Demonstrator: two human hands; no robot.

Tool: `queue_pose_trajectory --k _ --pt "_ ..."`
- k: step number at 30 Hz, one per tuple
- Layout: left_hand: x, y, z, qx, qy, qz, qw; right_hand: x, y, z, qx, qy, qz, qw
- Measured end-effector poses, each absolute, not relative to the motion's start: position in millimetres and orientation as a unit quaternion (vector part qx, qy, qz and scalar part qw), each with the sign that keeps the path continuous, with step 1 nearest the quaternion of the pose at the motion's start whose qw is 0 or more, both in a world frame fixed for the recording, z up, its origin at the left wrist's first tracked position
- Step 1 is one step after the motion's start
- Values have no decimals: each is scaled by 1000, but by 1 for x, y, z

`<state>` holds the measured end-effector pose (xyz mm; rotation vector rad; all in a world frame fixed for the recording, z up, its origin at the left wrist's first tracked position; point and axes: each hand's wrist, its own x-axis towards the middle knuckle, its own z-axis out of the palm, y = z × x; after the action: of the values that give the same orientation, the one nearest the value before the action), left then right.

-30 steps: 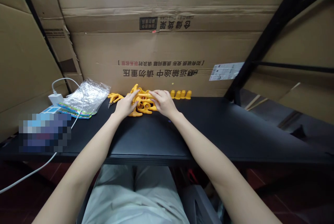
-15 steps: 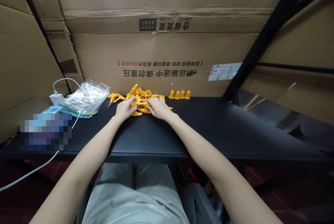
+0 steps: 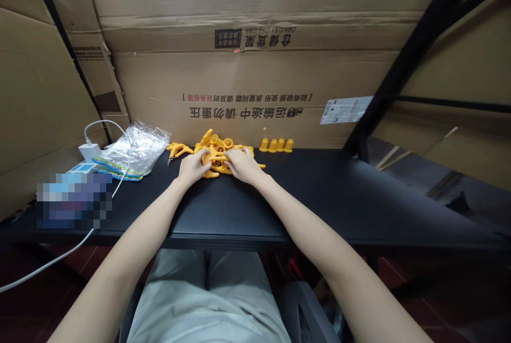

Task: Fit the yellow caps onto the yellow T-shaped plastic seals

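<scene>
My left hand point(image 3: 192, 166) and my right hand point(image 3: 242, 165) meet at a pile of yellow plastic parts point(image 3: 228, 143) at the back of the black table. Between them is a yellow branching piece point(image 3: 216, 157) like a small toy hand. The fingers of both hands are curled against it from either side, with some fingertips hidden. Round, hollow cup ends and finger-like prongs stick out of the pile. Just left of it lies another yellow hand-shaped piece point(image 3: 179, 149), with a small metal chain point(image 3: 170, 161) beside it. Several yellow cups point(image 3: 273, 145) stand in a row to the right.
Clear plastic wrap point(image 3: 138, 146) and a colourful packet point(image 3: 120, 169) lie on the left. A white charger point(image 3: 90, 151) with a trailing cable point(image 3: 75, 248) is beside them, near a pixelated item point(image 3: 74, 199). Cardboard point(image 3: 239, 74) walls the back; a black post point(image 3: 403, 60) rises at right.
The whole view has shifted very slightly. Both hands remain at the yellow piece, with hardly any movement of the fingers.
</scene>
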<state>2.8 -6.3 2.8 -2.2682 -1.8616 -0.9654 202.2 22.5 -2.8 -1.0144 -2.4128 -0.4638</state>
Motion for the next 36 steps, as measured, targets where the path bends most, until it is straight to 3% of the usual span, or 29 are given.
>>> queue_pose_trajectory --k 25,36 --pt "2 -3 1 -719 -612 -329 25 207 24 4 -404 -858 -204 244" --pt "-3 -1 0 -697 -621 -358 9 274 60 0 -569 -697 -163 405"
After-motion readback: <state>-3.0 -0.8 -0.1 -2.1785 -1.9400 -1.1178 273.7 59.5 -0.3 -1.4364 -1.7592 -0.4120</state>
